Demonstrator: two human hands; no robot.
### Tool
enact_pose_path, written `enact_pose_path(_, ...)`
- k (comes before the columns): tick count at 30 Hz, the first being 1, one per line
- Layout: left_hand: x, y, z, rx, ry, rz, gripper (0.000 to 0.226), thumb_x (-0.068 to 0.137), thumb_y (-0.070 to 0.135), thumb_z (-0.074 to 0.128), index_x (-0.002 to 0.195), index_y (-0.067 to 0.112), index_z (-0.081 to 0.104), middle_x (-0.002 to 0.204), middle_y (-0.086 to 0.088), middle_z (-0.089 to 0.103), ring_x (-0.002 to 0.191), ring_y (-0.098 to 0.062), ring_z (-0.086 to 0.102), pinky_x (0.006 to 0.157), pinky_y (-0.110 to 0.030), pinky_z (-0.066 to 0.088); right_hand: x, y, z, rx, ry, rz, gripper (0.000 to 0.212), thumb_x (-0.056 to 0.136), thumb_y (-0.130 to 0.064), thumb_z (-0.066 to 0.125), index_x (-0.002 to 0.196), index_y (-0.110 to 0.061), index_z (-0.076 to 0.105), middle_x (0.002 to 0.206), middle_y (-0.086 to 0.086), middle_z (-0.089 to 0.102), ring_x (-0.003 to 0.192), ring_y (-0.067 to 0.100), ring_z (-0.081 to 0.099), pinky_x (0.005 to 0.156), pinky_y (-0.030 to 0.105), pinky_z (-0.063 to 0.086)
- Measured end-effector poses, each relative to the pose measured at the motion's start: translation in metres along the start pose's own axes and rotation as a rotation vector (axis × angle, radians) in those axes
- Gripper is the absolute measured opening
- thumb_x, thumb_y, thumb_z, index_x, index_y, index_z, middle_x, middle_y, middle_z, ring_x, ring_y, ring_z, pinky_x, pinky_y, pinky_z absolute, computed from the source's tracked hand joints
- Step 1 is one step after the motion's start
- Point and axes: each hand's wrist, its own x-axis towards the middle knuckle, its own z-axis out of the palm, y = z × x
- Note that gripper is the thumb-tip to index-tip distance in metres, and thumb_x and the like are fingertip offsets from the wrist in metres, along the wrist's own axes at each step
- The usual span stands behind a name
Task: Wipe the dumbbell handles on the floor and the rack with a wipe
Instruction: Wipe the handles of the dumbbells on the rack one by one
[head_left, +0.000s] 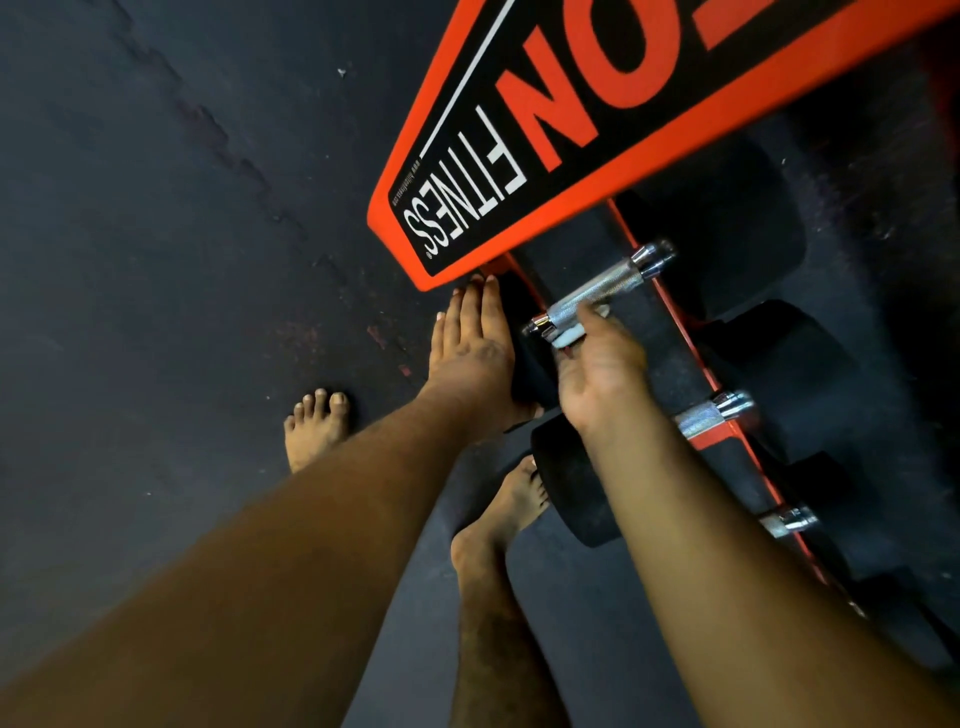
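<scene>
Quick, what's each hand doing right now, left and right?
Left hand: open, fingers straight, resting flat on a black dumbbell head.
Right hand: holds a white wipe against the dumbbell handle on the rack.

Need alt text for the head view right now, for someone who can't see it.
The right hand holds a white wipe against a chrome dumbbell handle on the orange rack. The left hand rests flat on that dumbbell's black end.
</scene>
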Motion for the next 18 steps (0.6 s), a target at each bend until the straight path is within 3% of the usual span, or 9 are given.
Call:
enact_pose_path(5,0.000,-0.001,0.003,0.014,0.005,0.008,0.145,0.073,0.050,0.086,0.155,0.008,-0.026,0.167,-0.015,-0.022,0.154,-0.029,-0.022,0.126,-0.043,-0.011,0.010,-0.034,0.005,0.161,0.114,-0.139,0.025,0.091,-0.004,0.068,0.115,0.000,0.064,0.108,0.014,0.072,0.088,0.020,0.071,0.076,0.031,0.059)
enact_pose_path(7,0.000,-0.001,0.002,0.016,0.006,0.014,0.145,0.073,0.050,0.086,0.155,0.008,-0.026,0.167,-0.015,-0.023,0.154,-0.029,-0.022,0.126,-0.043,-0.011,0.017,-0.043,0.009,0.104,0.144,-0.134,0.021,0.090,-0.008,0.070,0.109,-0.001,0.065,0.096,0.011,0.072,0.079,0.019,0.070,0.065,0.030,0.058)
enact_pose_path(8,0.000,-0.001,0.002,0.014,0.006,0.014,0.145,0.073,0.050,0.086,0.155,0.008,-0.026,0.167,-0.015,-0.022,0.154,-0.029,-0.022,0.126,-0.043,-0.011,0.018,-0.044,0.011,0.054,0.119,-0.119,0.009,0.091,-0.009,0.068,0.098,-0.003,0.066,0.088,0.009,0.069,0.076,0.019,0.068,0.066,0.030,0.057)
enact_pose_path(10,0.000,-0.002,0.002,0.010,0.013,0.016,0.145,0.073,0.050,0.086,0.155,0.008,-0.026,0.167,-0.014,-0.022,0.154,-0.029,-0.021,0.126,-0.043,-0.011,0.018,-0.044,0.014,0.000,0.054,-0.129,0.011,0.093,-0.009,0.062,0.082,-0.007,0.061,0.081,0.009,0.063,0.075,0.020,0.064,0.071,0.031,0.054)
enact_pose_path(14,0.000,-0.004,0.003,0.004,0.018,0.022,0.145,0.073,0.049,0.086,0.155,0.008,-0.026,0.167,-0.014,-0.023,0.154,-0.029,-0.022,0.126,-0.043,-0.011,0.014,-0.047,0.009,0.099,0.083,-0.162,0.010,0.087,-0.006,0.072,0.093,-0.005,0.065,0.091,0.010,0.070,0.085,0.023,0.070,0.080,0.037,0.060)
enact_pose_path(18,-0.001,-0.002,0.003,0.009,0.024,0.026,0.145,0.072,0.049,0.086,0.156,0.008,-0.025,0.167,-0.014,-0.023,0.154,-0.028,-0.022,0.126,-0.043,-0.011,0.018,-0.049,0.012,0.023,0.061,-0.131,0.009,0.089,-0.011,0.069,0.093,-0.005,0.065,0.089,0.013,0.071,0.078,0.023,0.070,0.069,0.034,0.058)
